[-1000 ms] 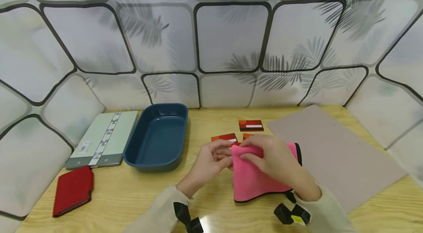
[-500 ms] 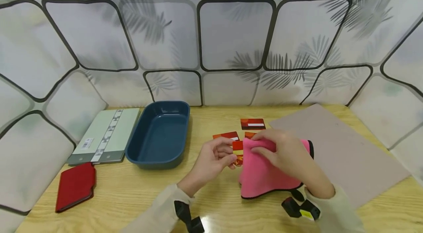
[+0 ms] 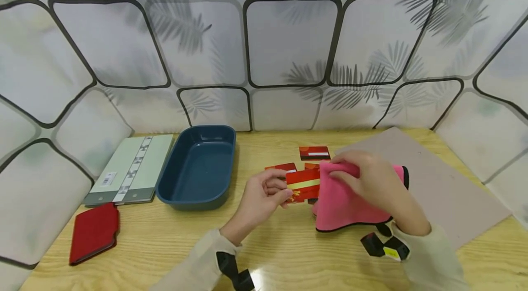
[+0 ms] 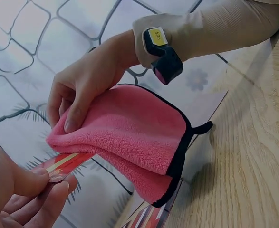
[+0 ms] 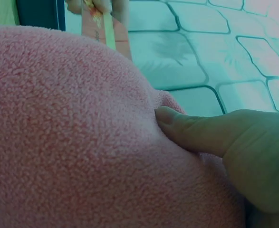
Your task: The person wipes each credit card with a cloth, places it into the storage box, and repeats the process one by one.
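Observation:
My left hand [image 3: 264, 197] pinches a red card [image 3: 303, 183] with a yellow stripe at its left end, thumb on top, as the left wrist view also shows. The pink cloth [image 3: 350, 204], fuzzy with a black edge and a small black loop, is gripped at its upper fold by my right hand [image 3: 373, 185]. The cloth overlaps the card's right end and hides it. In the right wrist view the thumb [image 5: 187, 130] presses into the cloth, with the card beyond it. More red cards [image 3: 315, 153] lie on the table behind the hands, some partly hidden.
A deep blue tray [image 3: 195, 172] stands left of the hands, next to a pale green binder [image 3: 129, 169]. Nearer the left front lies a red leather-like booklet [image 3: 95, 233]. A flat grey-beige sheet [image 3: 433, 181] covers the table's right side. Patterned fabric walls enclose the table.
My right hand and the cloth have moved right and slightly away, so much more of the red card now shows between the hands. The left hand has stayed nearly in place.

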### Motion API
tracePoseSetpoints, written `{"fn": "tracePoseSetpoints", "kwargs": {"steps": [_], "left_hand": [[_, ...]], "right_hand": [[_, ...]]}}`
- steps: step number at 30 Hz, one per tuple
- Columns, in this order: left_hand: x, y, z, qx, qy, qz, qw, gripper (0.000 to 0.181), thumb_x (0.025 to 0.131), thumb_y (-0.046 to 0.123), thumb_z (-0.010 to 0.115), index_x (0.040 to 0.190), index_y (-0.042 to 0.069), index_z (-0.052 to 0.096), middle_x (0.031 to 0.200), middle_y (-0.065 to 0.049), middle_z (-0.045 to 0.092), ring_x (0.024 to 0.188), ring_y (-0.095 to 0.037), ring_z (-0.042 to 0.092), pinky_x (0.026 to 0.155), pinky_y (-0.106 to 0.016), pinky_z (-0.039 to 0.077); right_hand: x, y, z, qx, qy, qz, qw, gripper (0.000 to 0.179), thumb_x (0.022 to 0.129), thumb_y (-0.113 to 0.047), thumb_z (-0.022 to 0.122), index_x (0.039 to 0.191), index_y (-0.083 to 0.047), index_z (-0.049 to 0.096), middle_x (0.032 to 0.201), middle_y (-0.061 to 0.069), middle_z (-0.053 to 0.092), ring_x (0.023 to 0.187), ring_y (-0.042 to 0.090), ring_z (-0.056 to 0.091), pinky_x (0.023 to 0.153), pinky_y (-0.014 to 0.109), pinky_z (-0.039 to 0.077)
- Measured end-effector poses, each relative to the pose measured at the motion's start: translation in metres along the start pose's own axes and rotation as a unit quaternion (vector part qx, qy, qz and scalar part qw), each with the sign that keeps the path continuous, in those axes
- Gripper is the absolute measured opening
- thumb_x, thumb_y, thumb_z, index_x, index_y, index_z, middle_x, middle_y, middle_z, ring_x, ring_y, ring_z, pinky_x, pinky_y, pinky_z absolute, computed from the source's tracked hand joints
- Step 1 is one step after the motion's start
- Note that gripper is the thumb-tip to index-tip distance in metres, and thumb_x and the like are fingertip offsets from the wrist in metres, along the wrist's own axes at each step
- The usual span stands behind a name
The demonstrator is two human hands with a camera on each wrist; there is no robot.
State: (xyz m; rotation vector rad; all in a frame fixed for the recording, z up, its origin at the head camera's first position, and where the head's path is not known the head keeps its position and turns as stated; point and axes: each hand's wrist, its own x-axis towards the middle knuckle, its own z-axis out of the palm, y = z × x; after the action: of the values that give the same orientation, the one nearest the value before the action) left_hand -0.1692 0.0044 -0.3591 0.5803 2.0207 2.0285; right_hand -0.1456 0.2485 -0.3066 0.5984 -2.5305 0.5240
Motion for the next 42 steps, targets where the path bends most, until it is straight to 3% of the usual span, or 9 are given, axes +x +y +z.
{"fn": "tracePoseSetpoints", "kwargs": {"steps": [5, 12, 18, 24, 26, 31, 42], "left_hand": [[-0.001, 0.001, -0.001, -0.021, 0.003, 0.000, 0.9998, 0.046, 0.085, -0.010, 0.065, 0.129, -0.001, 0.054, 0.088, -0.027, 0.066, 0.067, -0.014, 0.066, 0.062, -0.031, 0.059], [-0.004, -0.001, -0.002, -0.009, -0.004, -0.004, 0.9999, 0.043, 0.084, -0.009, 0.066, 0.125, -0.002, 0.058, 0.088, -0.025, 0.067, 0.069, -0.021, 0.068, 0.065, -0.033, 0.060], [-0.004, -0.001, -0.001, -0.013, -0.027, 0.005, 0.9995, 0.042, 0.085, -0.009, 0.066, 0.126, -0.005, 0.058, 0.091, -0.028, 0.066, 0.068, -0.011, 0.067, 0.067, -0.035, 0.060], [-0.005, 0.003, 0.004, -0.018, -0.042, -0.012, 0.9989, 0.043, 0.084, -0.009, 0.067, 0.125, -0.003, 0.058, 0.091, -0.026, 0.068, 0.073, -0.039, 0.067, 0.065, -0.034, 0.060], [-0.005, 0.002, 0.006, -0.027, -0.048, -0.016, 0.9984, 0.043, 0.084, -0.009, 0.066, 0.126, -0.002, 0.058, 0.091, -0.026, 0.068, 0.071, -0.035, 0.068, 0.065, -0.032, 0.060], [-0.006, -0.001, 0.007, -0.048, -0.063, -0.012, 0.9968, 0.044, 0.085, -0.009, 0.065, 0.127, -0.002, 0.055, 0.097, -0.029, 0.068, 0.070, -0.010, 0.068, 0.066, -0.031, 0.060], [-0.006, -0.002, 0.010, -0.022, -0.052, 0.019, 0.9982, 0.040, 0.086, -0.010, 0.063, 0.124, -0.003, 0.055, 0.091, -0.030, 0.065, 0.069, -0.010, 0.065, 0.063, -0.027, 0.058]], "right_hand": [[-0.002, 0.005, -0.007, 0.002, 0.013, -0.007, 0.9999, 0.029, 0.067, -0.009, 0.086, 0.093, -0.013, 0.074, 0.089, 0.001, 0.073, 0.084, 0.022, 0.068, 0.075, 0.043, 0.055], [-0.005, 0.003, -0.004, 0.028, 0.004, -0.055, 0.9981, 0.025, 0.065, -0.014, 0.087, 0.086, -0.016, 0.073, 0.080, -0.010, 0.070, 0.073, 0.007, 0.063, 0.067, 0.024, 0.051], [0.000, -0.008, 0.011, 0.055, -0.029, -0.063, 0.9961, 0.022, 0.069, -0.016, 0.085, 0.088, -0.014, 0.073, 0.081, -0.010, 0.069, 0.071, 0.004, 0.061, 0.065, 0.026, 0.053], [0.001, -0.020, 0.020, 0.076, -0.054, -0.069, 0.9932, 0.021, 0.074, -0.016, 0.083, 0.091, -0.012, 0.072, 0.086, -0.007, 0.071, 0.077, 0.007, 0.064, 0.069, 0.028, 0.055], [0.000, -0.022, 0.021, 0.084, -0.062, -0.071, 0.9920, 0.019, 0.075, -0.015, 0.082, 0.092, -0.012, 0.072, 0.086, -0.007, 0.071, 0.079, 0.007, 0.064, 0.071, 0.028, 0.056], [0.001, -0.027, 0.023, 0.096, -0.084, -0.076, 0.9890, 0.018, 0.078, -0.016, 0.080, 0.094, -0.014, 0.072, 0.089, -0.007, 0.071, 0.080, 0.006, 0.063, 0.072, 0.027, 0.055], [0.000, -0.019, 0.015, 0.079, -0.086, -0.045, 0.9921, 0.019, 0.076, -0.015, 0.081, 0.094, -0.015, 0.072, 0.090, -0.008, 0.071, 0.085, 0.010, 0.065, 0.076, 0.033, 0.056]]}}
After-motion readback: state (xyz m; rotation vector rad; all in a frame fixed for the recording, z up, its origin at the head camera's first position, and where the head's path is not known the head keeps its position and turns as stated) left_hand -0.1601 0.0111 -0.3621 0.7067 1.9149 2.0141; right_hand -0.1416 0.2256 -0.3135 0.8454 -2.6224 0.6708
